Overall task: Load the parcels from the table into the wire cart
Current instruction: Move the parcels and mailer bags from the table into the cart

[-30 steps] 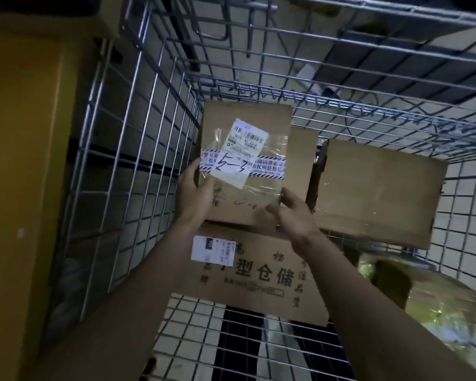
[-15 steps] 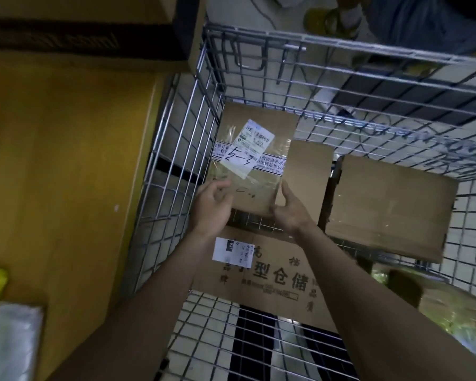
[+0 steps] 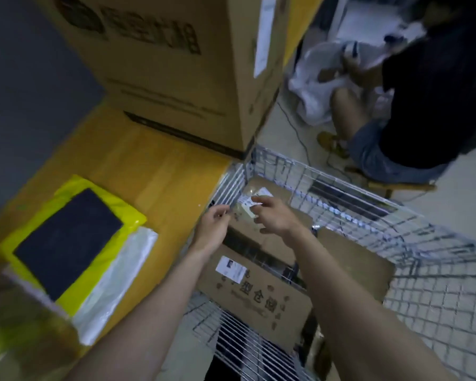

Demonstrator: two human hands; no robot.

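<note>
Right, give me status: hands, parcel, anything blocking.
Left hand and right hand open, grip off the taped box. Box stands in the cart corner. Yellow bag waits on the table. Nothing blocking.

Wire cart [image 3: 412,229]: bright metal rods, glossy. Boxes [image 3: 261,295] inside it: matt brown cardboard, one with a white paper label [image 3: 230,269]. Small parcel [image 3: 254,198]: cardboard under shiny clear tape. Table [image 3: 154,171]: smooth yellow wood-look top, faint sheen. Yellow bag [image 3: 99,259] on it: glossy plastic. White bag [image 3: 121,273] beneath: thin, shiny plastic film. Large box [image 3: 176,64]: matt printed cardboard. Floor [image 3: 451,199]: smooth, pale.
</note>
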